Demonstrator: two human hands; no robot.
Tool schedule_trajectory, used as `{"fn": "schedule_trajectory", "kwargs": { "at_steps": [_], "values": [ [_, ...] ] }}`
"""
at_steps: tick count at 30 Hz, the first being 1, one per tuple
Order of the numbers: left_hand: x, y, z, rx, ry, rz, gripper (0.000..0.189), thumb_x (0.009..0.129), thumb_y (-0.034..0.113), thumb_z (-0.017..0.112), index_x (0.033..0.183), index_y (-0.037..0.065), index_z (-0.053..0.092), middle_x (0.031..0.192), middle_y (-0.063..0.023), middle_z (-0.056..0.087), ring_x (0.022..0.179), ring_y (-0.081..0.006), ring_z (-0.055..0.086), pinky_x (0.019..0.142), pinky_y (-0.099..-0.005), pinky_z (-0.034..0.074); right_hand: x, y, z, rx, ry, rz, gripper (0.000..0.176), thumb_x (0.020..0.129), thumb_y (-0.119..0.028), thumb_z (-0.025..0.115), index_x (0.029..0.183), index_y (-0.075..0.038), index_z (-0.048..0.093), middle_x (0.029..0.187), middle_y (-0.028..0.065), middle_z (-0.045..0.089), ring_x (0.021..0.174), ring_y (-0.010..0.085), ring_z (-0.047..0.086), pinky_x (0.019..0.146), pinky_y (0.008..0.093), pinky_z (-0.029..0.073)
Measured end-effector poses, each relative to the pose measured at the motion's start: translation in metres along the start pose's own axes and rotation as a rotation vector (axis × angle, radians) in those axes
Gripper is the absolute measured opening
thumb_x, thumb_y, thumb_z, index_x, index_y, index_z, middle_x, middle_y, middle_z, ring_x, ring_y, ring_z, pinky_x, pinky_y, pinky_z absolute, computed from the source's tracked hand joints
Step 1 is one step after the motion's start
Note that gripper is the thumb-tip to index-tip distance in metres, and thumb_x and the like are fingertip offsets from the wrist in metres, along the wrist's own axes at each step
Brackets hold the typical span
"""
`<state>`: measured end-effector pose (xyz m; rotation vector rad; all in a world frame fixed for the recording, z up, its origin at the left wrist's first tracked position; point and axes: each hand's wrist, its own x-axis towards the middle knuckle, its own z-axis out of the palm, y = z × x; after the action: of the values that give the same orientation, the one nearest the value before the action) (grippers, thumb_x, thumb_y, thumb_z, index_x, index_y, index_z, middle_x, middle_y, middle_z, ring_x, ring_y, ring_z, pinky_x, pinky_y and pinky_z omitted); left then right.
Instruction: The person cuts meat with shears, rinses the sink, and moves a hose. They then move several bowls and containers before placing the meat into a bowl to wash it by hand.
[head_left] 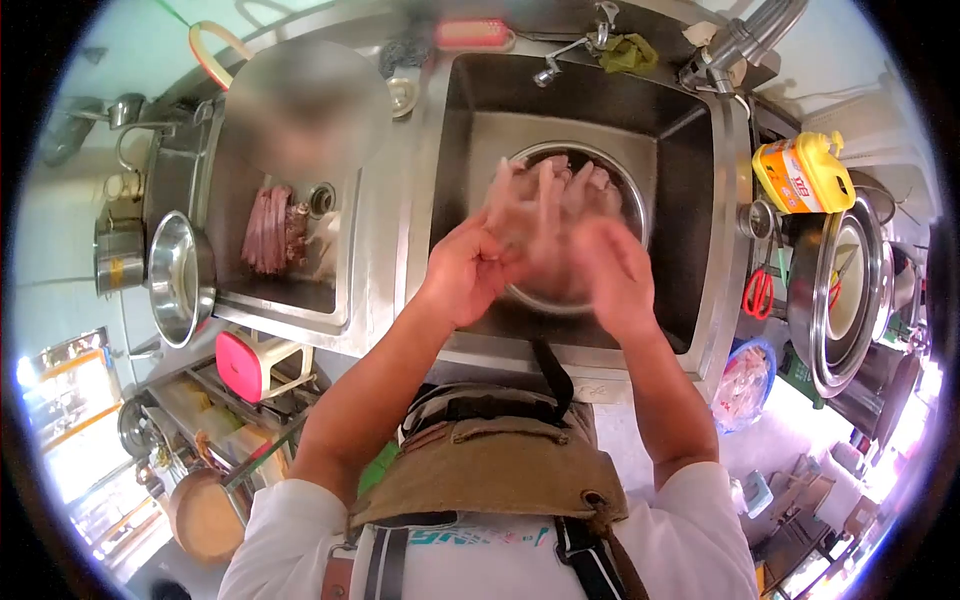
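Note:
Long pinkish pieces that look like raw meat [549, 195] lie in a round steel basin [643, 190] inside the right-hand sink. My left hand [468, 272] is over the basin's left side, its fingers curled closed at the near end of one long piece. On the right, my right hand [615, 275] is above the basin, close to the pieces; motion smears its fingers, so its grip cannot be made out. The middle of the basin is blurred too. More such pinkish pieces [272, 232] lie side by side in the left-hand sink, near its drain.
A steel faucet [718, 68] and a green cloth [628, 54] are at the right sink's back edge. A yellow jug [803, 175] and red-handled scissors [758, 292] sit to the right. At far left is a steel bowl [181, 278], with a pink-topped stool [243, 366] below.

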<state>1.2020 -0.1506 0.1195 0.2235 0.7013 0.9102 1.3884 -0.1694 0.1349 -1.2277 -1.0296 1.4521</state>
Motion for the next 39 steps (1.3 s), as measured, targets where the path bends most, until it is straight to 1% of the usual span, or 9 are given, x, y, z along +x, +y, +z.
{"fn": "schedule_trajectory", "kwargs": {
  "at_steps": [3, 6, 14, 17, 21, 23, 27, 30, 39],
  "values": [
    [-0.002, 0.005, 0.007, -0.008, 0.026, 0.037, 0.047, 0.073, 0.004, 0.042, 0.12, 0.003, 0.045, 0.12, -0.0119, 0.051, 0.112, -0.0278, 0.052, 0.098, -0.0462, 0.042, -0.005, 0.016, -0.011, -0.073, 0.031, 0.087, 0.018, 0.093, -0.016, 0.051, 0.086, 0.0, 0.055, 0.074, 0.0011, 0.052, 0.066, 0.0087, 0.045, 0.061, 0.0239, 0.039],
    [0.001, 0.002, 0.005, 0.027, 0.012, 0.067, 0.045, 0.074, 0.004, 0.042, 0.119, 0.001, 0.045, 0.12, -0.0125, 0.051, 0.11, -0.0279, 0.054, 0.098, -0.0461, 0.042, -0.004, 0.022, -0.005, -0.519, 0.063, -0.27, 0.015, 0.09, -0.014, 0.057, 0.089, 0.0, 0.057, 0.073, 0.0034, 0.054, 0.065, 0.0102, 0.05, 0.06, 0.0256, 0.042],
    [-0.006, -0.007, 0.019, 0.177, 0.061, 0.153, 0.048, 0.072, 0.003, 0.044, 0.12, 0.003, 0.042, 0.12, -0.0127, 0.05, 0.107, -0.029, 0.055, 0.092, -0.0485, 0.046, 0.003, 0.013, 0.004, -0.611, 0.095, -0.549, 0.017, 0.081, -0.003, 0.063, 0.095, 0.001, 0.058, 0.079, 0.0126, 0.057, 0.065, 0.0215, 0.057, 0.056, 0.0294, 0.047],
    [-0.008, -0.001, 0.014, 0.252, 0.103, 0.033, 0.042, 0.079, 0.01, 0.047, 0.121, 0.008, 0.041, 0.117, -0.0115, 0.052, 0.106, -0.0298, 0.056, 0.088, -0.0522, 0.048, 0.007, 0.012, -0.006, -0.592, 0.013, -0.603, 0.012, 0.079, -0.001, 0.061, 0.091, 0.001, 0.058, 0.077, 0.0136, 0.058, 0.066, 0.0254, 0.058, 0.058, 0.0309, 0.047],
    [-0.007, 0.01, 0.021, 0.275, 0.198, -0.222, 0.034, 0.086, 0.02, 0.051, 0.119, 0.01, 0.046, 0.109, -0.0101, 0.056, 0.1, -0.0295, 0.057, 0.084, -0.0521, 0.049, 0.008, -0.009, -0.006, -0.58, -0.144, -0.559, 0.003, 0.083, -0.002, 0.057, 0.086, 0.0, 0.058, 0.079, 0.0128, 0.059, 0.069, 0.0245, 0.058, 0.06, 0.0304, 0.046],
    [-0.006, 0.009, 0.031, 0.188, 0.228, -0.25, 0.033, 0.086, 0.019, 0.052, 0.117, 0.009, 0.051, 0.096, -0.0092, 0.06, 0.088, -0.0267, 0.06, 0.081, -0.0473, 0.052, 0.01, -0.003, 0.001, -0.493, -0.002, -0.489, 0.005, 0.086, -0.005, 0.056, 0.086, -0.001, 0.058, 0.075, 0.0125, 0.058, 0.066, 0.0234, 0.058, 0.059, 0.0303, 0.045],
    [-0.005, 0.0, 0.03, -0.109, 0.188, -0.194, 0.031, 0.087, 0.018, 0.049, 0.114, 0.004, 0.053, 0.101, -0.0097, 0.061, 0.089, -0.0281, 0.06, 0.083, -0.0467, 0.05, 0.006, -0.011, 0.003, -0.159, 0.209, -0.039, 0.015, 0.089, -0.014, 0.056, 0.087, 0.001, 0.058, 0.067, 0.012, 0.058, 0.059, 0.0193, 0.056, 0.056, 0.0312, 0.045],
    [-0.012, -0.006, 0.033, -0.109, 0.205, -0.06, 0.029, 0.087, 0.017, 0.048, 0.113, 0.004, 0.053, 0.102, -0.0079, 0.061, 0.088, -0.0255, 0.06, 0.081, -0.043, 0.048, -0.009, 0.006, 0.007, -0.505, 0.041, -0.119, 0.023, 0.088, -0.019, 0.059, 0.09, 0.004, 0.059, 0.066, 0.0111, 0.06, 0.058, 0.0151, 0.055, 0.055, 0.0307, 0.045],
    [-0.007, -0.028, 0.022, 0.065, 0.264, 0.142, 0.036, 0.081, 0.007, 0.046, 0.117, 0.008, 0.045, 0.109, -0.0079, 0.058, 0.099, -0.0231, 0.056, 0.087, -0.0352, 0.043, -0.009, 0.029, 0.03, -0.354, 0.042, -0.061, 0.02, 0.085, -0.017, 0.062, 0.084, 0.004, 0.06, 0.064, 0.0163, 0.057, 0.056, 0.0141, 0.051, 0.054, 0.0312, 0.043]
  ]
}}
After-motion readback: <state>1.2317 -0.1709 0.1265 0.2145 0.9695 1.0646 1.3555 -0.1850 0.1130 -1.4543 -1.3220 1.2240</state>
